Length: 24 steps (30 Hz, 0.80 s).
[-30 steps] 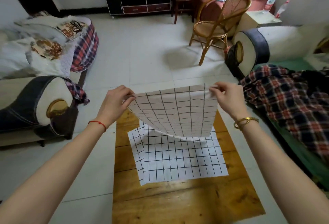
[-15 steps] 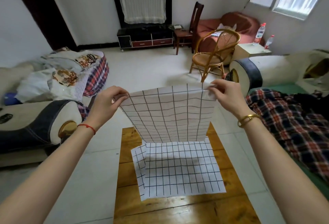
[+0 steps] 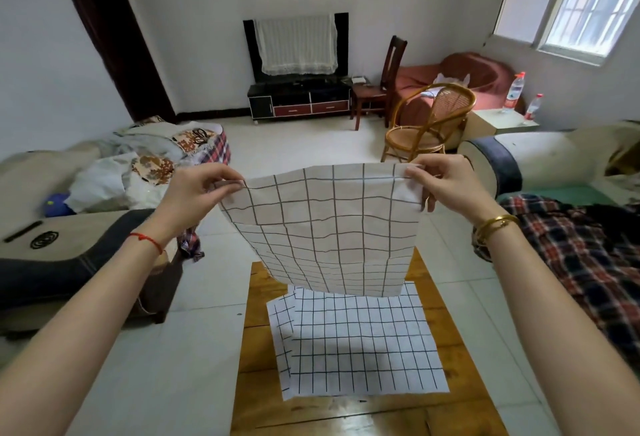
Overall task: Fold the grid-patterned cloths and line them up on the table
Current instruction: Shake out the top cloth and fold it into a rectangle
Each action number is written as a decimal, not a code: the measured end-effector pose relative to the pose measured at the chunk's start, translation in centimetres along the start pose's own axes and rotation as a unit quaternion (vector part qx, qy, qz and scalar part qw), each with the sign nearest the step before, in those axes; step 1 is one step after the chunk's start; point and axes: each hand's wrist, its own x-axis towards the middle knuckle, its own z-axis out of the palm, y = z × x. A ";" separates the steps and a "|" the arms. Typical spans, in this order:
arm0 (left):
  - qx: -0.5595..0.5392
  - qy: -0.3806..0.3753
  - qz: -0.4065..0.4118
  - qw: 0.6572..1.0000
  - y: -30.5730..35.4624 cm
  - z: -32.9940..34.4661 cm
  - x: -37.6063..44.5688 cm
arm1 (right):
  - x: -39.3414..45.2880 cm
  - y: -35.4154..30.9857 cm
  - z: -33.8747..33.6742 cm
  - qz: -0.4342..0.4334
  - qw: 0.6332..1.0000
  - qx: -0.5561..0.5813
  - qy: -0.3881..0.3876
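Observation:
A white cloth with a black grid [image 3: 325,231] hangs in the air above the wooden table [image 3: 258,380]. My left hand [image 3: 197,193] pinches its top left corner and my right hand [image 3: 446,186] pinches its top right corner. The cloth's lower edge hangs free, just clear of the table. Under it, more grid-patterned cloths [image 3: 360,349] lie flat on the table, stacked with one edge showing at the left.
A sofa [image 3: 52,248] with piled bedding stands to the left. Another sofa [image 3: 568,228] with a plaid blanket stands to the right. A rattan chair [image 3: 429,124] and a TV cabinet [image 3: 301,103] are across the tiled floor.
Both hands have raised the held cloth, so its lower edge has come off the cloths on the table. The view has tilted up toward the room.

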 end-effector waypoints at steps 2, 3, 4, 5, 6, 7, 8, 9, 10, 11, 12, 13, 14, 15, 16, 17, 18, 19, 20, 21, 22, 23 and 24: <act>-0.041 -0.022 -0.029 0.998 -0.2 -0.6 0.0 | 0.1 -0.2 -0.2 0.016 0.999 0.038 -0.014; -0.066 -0.036 -0.047 0.996 -0.3 -0.9 0.1 | 0.1 -0.3 -0.3 0.023 0.998 0.054 -0.021; -0.089 -0.050 -0.067 0.992 -0.4 -1.2 0.2 | 0.2 -0.4 -0.4 0.029 0.997 0.068 -0.030; -0.109 -0.067 -0.088 0.988 -0.3 -1.6 0.3 | 0.3 -0.4 -0.5 0.034 0.995 0.079 -0.041; -0.127 -0.085 -0.104 0.983 -0.3 -1.9 0.5 | 0.4 -0.4 -0.6 0.040 0.994 0.088 -0.052; -0.147 -0.106 -0.122 0.976 -0.3 -2.2 0.6 | 0.4 -0.3 -0.7 0.045 0.992 0.096 -0.063; -0.170 -0.126 -0.140 0.967 -0.3 -2.5 0.7 | 0.5 -0.3 -0.8 0.051 0.990 0.106 -0.074; -0.194 -0.146 -0.157 0.957 -0.1 -2.7 0.8 | 0.5 -0.2 -0.9 0.058 0.988 0.116 -0.084; -0.214 -0.164 -0.168 0.948 -0.2 -2.8 0.8 | 0.5 -0.2 -1.0 0.066 0.986 0.125 -0.094; -0.228 -0.180 -0.180 0.940 -0.2 -2.9 0.9 | 0.5 -0.1 -1.0 0.074 0.983 0.133 -0.108; -0.239 -0.195 -0.194 0.931 -0.5 -3.0 1.0 | 0.5 0.0 -1.0 0.083 0.979 0.143 -0.123; -0.252 -0.211 -0.209 0.921 -0.6 -3.0 1.0 | 0.5 0.2 -1.0 0.093 0.974 0.155 -0.137; -0.263 -0.227 -0.219 0.912 -1.0 -3.1 0.9 | 0.6 0.4 -1.0 0.104 0.969 0.165 -0.150; -0.274 -0.240 -0.229 0.903 -1.3 -3.0 0.8 | 0.7 0.6 -0.9 0.114 0.965 0.173 -0.159; -0.282 -0.250 -0.236 0.896 -1.9 -2.9 0.8 | 0.8 0.8 -0.7 0.123 0.963 0.177 -0.164; -0.285 -0.253 -0.246 0.891 -2.1 -2.7 0.8 | 0.9 1.0 -0.5 0.130 0.962 0.177 -0.165; -0.286 -0.252 -0.253 0.889 -2.4 -2.4 0.8 | 0.9 1.3 -0.3 0.136 0.961 0.176 -0.166; -0.287 -0.249 -0.259 0.888 -2.7 -2.0 0.7 | 1.0 1.6 0.0 0.141 0.960 0.173 -0.169; -0.284 -0.249 -0.265 0.887 -3.0 -1.6 0.7 | 1.0 1.9 0.4 0.147 0.959 0.169 -0.172; -0.275 -0.251 -0.272 0.888 -3.2 -1.0 0.8 | 1.1 2.3 0.9 0.153 0.959 0.163 -0.172; -0.259 -0.253 -0.276 0.890 -3.7 -0.4 0.8 | 1.1 2.7 1.4 0.159 0.961 0.153 -0.168; -0.242 -0.253 -0.280 0.894 -4.3 0.4 0.8 | 1.2 3.2 1.9 0.162 0.964 0.138 -0.159; -0.229 -0.248 -0.284 0.897 -4.7 1.2 0.9 | 1.2 3.8 2.5 0.162 0.969 0.117 -0.146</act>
